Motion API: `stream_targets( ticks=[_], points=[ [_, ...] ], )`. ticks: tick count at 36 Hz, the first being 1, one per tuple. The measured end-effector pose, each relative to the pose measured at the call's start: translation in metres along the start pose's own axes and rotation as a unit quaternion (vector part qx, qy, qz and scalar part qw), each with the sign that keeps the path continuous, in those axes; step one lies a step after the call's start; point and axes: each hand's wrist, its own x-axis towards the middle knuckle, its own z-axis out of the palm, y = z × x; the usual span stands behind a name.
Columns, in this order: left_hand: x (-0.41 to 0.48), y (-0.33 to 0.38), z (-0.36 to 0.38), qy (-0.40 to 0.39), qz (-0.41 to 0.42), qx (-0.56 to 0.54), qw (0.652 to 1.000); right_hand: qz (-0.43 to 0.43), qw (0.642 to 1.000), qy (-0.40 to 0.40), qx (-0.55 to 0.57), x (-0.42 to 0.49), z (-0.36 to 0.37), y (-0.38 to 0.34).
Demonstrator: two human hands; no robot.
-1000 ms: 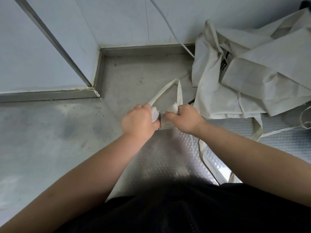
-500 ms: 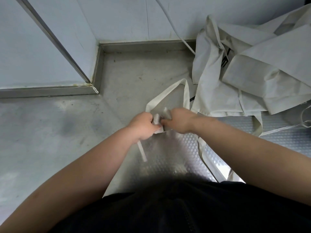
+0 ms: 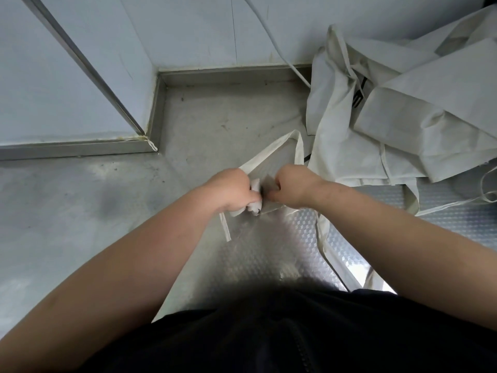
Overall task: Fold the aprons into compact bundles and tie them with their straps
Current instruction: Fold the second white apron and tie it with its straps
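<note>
Bundle (image 3: 254, 206) pinched between left grip (image 3: 231, 189), right grip (image 3: 294, 187); strap loop (image 3: 271, 149) beyond.

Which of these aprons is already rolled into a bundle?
The bundle gripped between the left hand and right hand; the other aprons lie loose and unfolded in a heap to the right.

Rolled apron bundle (image 3: 255, 207), its strap loop (image 3: 269, 150) arched behind.
Loose cream aprons (image 3: 403, 122) lay heaped, unfolded, just to its right, straps trailing.
</note>
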Motion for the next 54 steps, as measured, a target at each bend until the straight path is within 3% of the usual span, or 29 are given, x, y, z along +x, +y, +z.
stream_targets(
  ticks=[3, 7, 14, 17, 20, 24, 28, 31, 34, 35, 39, 44, 48, 51, 54],
  points=[
    [0.0, -0.003, 0.012, 0.051, 0.01, -0.141, 0.989, -0.022, 1.0, 0.021, -0.003, -0.002, -0.002, -0.001],
    [0.0, -0.009, 0.025, 0.091, 0.01, -0.314, 0.945, -0.043, 0.998, 0.042, 0.0, -0.005, -0.006, -0.003],
    [-0.008, -0.014, 0.021, -0.005, 0.01, -0.217, 0.976, -0.037, 0.99, -0.057, 0.126, -0.004, 0.005, 0.003],
    [-0.011, -0.015, 0.015, -0.022, 0.02, -0.2, 0.979, -0.028, 0.988, -0.038, 0.144, -0.001, 0.0, 0.008],
    [-0.007, -0.015, 0.018, 0.023, 0.005, -0.178, 0.984, -0.019, 0.982, 0.012, 0.188, 0.003, 0.0, 0.011],
    [-0.004, -0.02, 0.02, 0.029, -0.015, -0.3, 0.953, -0.01, 0.955, 0.022, 0.297, 0.005, 0.005, 0.013],
    [-0.011, -0.021, 0.015, -0.044, -0.007, -0.39, 0.92, -0.001, 0.888, -0.034, 0.459, 0.006, 0.011, 0.02],
    [-0.011, -0.028, 0.018, -0.076, -0.026, -0.487, 0.87, 0.014, 0.831, -0.091, 0.548, 0.006, 0.009, 0.025],
    [-0.014, -0.036, 0.017, -0.113, -0.038, -0.573, 0.811, 0.042, 0.719, -0.177, 0.671, 0.003, 0.006, 0.03],
    [-0.014, -0.038, 0.018, -0.123, -0.029, -0.579, 0.805, 0.036, 0.701, -0.192, 0.686, 0.002, 0.006, 0.031],
    [-0.014, -0.043, 0.024, -0.105, 0.015, -0.542, 0.834, -0.003, 0.758, -0.15, 0.634, 0.004, 0.018, 0.033],
    [-0.01, -0.04, 0.029, 0.033, 0.053, -0.47, 0.881, -0.024, 0.858, -0.021, 0.513, 0.007, 0.021, 0.024],
    [-0.009, -0.037, 0.036, 0.123, 0.09, -0.453, 0.879, -0.052, 0.922, 0.06, 0.379, 0.006, 0.019, 0.016],
    [-0.009, -0.035, 0.043, 0.177, 0.118, -0.42, 0.883, -0.077, 0.946, 0.104, 0.296, 0.006, 0.021, 0.014],
    [-0.009, -0.033, 0.047, 0.166, 0.129, -0.485, 0.849, -0.092, 0.951, 0.118, 0.272, 0.005, 0.023, 0.012]
  ],
)
